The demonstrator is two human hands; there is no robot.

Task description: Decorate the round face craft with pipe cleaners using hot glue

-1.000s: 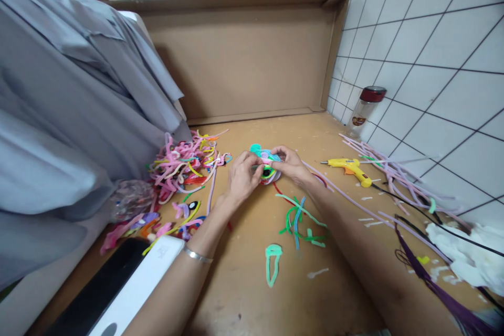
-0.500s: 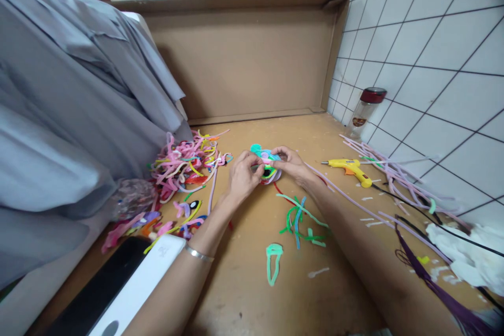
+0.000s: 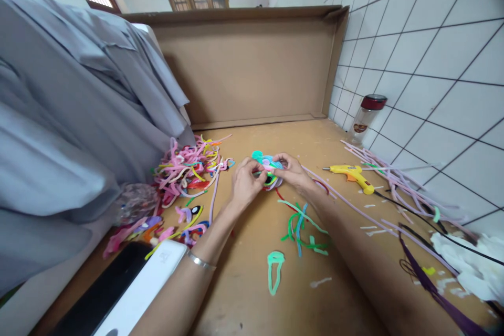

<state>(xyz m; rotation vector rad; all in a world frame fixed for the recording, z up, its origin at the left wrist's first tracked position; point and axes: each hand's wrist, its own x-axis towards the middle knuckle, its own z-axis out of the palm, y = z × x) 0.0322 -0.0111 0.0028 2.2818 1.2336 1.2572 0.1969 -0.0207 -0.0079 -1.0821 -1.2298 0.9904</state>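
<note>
At the middle of the table, a small round pipe-cleaner figure (image 3: 272, 180) in blue, green, pink and black has a turquoise tuft at its top left. My left hand (image 3: 247, 181) pinches its left side with bent fingers. From the right, my right hand (image 3: 292, 171) grips its upper edge between thumb and fingers. Fingertips of both hands meet close together over the pink part and cover some of it. Nearer to me lie loose green and blue pipe cleaners (image 3: 300, 228) and a mint-green pipe-cleaner loop (image 3: 274, 272).
A heap of mostly pink pipe cleaners (image 3: 185, 170) is at left, near a black-and-white device (image 3: 157, 273). On the right are a yellow glue gun (image 3: 352, 176) with a cord, lilac pipe cleaners (image 3: 388, 178), a red-lidded jar (image 3: 366, 118) and white tissue (image 3: 472, 265). Cardboard (image 3: 252, 68) stands behind.
The view has tipped up slightly, so everything sits a little lower in it. Both hands stay on the figure, with only small finger shifts.
</note>
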